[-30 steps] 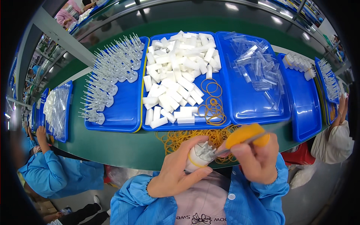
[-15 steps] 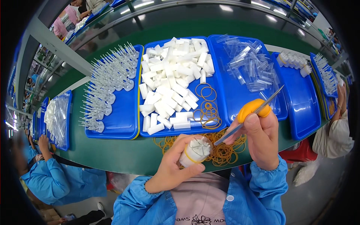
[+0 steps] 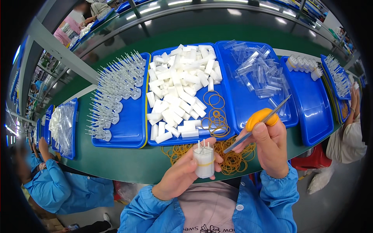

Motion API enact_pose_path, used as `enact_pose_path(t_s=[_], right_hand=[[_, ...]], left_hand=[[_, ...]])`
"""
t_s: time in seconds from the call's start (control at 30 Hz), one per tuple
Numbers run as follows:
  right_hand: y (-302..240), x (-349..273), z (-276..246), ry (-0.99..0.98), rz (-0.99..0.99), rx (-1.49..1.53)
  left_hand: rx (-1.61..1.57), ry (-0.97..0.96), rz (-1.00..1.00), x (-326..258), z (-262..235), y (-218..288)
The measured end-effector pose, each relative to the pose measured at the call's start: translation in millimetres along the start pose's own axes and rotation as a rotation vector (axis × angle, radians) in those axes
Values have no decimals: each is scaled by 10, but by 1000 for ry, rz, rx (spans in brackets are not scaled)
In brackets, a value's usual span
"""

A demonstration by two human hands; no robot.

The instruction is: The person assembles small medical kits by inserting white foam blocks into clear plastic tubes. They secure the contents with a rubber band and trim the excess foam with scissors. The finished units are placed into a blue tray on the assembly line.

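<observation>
My left hand [image 3: 179, 175] grips a small bundle of clear plastic parts [image 3: 204, 160], upright, with a yellow rubber band around it and thin white tips pointing up. My right hand [image 3: 270, 145] holds orange-handled scissors [image 3: 259, 121], blades slanting from lower left to upper right just right of the bundle. Both hands hover over the near edge of the green table [image 3: 128, 163], above a heap of yellow rubber bands [image 3: 229, 159].
Blue trays line the table: clear spiked parts [image 3: 114, 97], white blocks with some rubber bands [image 3: 178, 89], clear tubes [image 3: 258, 73], a mostly bare tray [image 3: 314, 105]. Co-workers in blue sit at the left [image 3: 50, 182] and right [image 3: 351, 132].
My left hand has turned the bundle upright and raised it. My right hand with the scissors has shifted slightly lower and closer to the bundle.
</observation>
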State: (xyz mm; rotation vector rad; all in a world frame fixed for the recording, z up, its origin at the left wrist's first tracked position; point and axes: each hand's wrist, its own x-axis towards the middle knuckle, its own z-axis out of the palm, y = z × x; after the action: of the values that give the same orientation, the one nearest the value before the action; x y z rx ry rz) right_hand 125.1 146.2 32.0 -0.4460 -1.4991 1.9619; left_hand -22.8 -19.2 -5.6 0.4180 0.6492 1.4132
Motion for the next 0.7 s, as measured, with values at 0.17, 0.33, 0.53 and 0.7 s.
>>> enact_pose_path(t_s=[0.17,0.33,0.53,0.7], right_hand=[[-18,16,41,-22,32,-2],[-50,74,91,-86,117,-54],[-32,84,140,-141,178,-71],[-56,41,192,-170,-44,-443]], left_hand=[[341,179,47,2,117,-55],[526,231,173,31,121,-121],[609,260,201,11,68,-146],[605,271,174,11,54,-133]])
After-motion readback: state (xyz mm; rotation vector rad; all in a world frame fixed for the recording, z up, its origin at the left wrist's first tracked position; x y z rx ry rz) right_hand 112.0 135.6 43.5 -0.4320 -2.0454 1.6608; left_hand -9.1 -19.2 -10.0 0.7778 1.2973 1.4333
